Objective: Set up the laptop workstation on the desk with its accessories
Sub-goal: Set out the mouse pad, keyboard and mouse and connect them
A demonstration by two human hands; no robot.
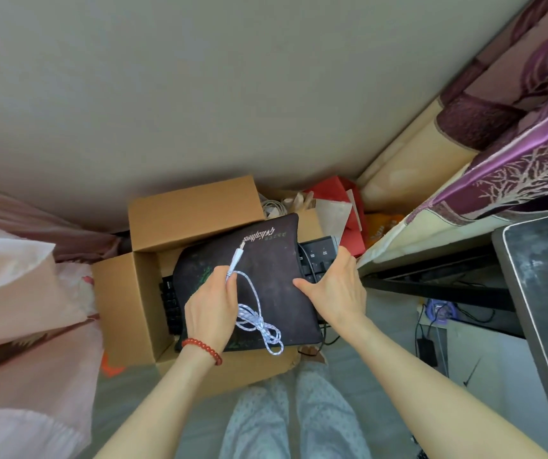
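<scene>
An open cardboard box (153, 226) stands on the floor in front of me. Over it a dark mouse pad (272, 260) with pale lettering is held up, its right edge gripped by my right hand (335, 289). My left hand (211, 309), with a red bead bracelet at the wrist, pinches a white braided cable (256, 313) near its plug; the rest of the cable hangs in loose loops in front of the pad. A black keyboard (315, 256) lies in the box under the pad, mostly hidden.
The dark desk (544, 293) runs along the right edge, with a power strip and black wires (431, 323) on the floor beneath it. Red bags and papers (339, 207) sit behind the box. Pink bedding (17, 293) fills the left. A patterned curtain (514, 144) hangs upper right.
</scene>
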